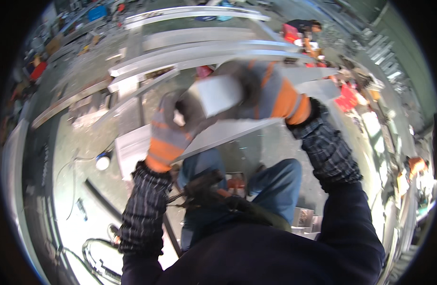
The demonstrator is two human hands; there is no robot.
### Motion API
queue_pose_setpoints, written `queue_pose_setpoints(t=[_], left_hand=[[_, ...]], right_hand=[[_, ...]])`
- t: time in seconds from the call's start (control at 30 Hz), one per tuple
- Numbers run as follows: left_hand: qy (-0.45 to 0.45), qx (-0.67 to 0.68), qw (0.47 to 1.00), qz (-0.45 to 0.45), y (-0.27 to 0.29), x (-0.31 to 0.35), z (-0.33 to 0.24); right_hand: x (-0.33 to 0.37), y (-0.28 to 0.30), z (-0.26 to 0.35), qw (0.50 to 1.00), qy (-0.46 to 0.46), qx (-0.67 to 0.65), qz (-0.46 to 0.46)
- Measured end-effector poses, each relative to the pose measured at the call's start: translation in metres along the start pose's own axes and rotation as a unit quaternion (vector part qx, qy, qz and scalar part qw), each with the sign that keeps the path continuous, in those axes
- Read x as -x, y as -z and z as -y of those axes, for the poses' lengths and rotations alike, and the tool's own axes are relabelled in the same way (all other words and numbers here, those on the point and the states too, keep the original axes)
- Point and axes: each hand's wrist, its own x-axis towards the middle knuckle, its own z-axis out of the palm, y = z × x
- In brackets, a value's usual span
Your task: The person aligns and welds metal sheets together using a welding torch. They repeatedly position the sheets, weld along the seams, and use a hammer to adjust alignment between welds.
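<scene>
A short pale metal piece with a flat, squarish face (221, 95) is held up in front of me between both gloved hands. My left hand (176, 121), in a grey and orange glove, is closed on its left side. On the other side my right hand (263, 90), gloved alike, grips it too, though motion smears those fingers. Beneath the hands lies a broad silver metal profile (228, 135). A dark tool-like object (202, 185) shows near my lap; its kind is unclear.
Long silver metal bars (199, 57) span the area ahead. A white and blue round object (102, 161) and a black hose (88, 251) lie on the floor at left. One person (301, 28) bends at the far right; another (413, 168) is near the right edge.
</scene>
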Motion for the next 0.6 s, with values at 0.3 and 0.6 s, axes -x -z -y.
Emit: queue_pose_setpoints(t=[0.3,0.6], left_hand=[[0.166,0.254,0.950,0.072,0.017,-0.019,-0.021],[0.140,0.276,0.934,0.178,0.036,-0.014,0.007]], right_hand=[[-0.037,0.006,-0.043,0.997,0.010,-0.055,-0.059],[-0.032,0.001,-0.058,0.994,0.007,0.085,-0.072]])
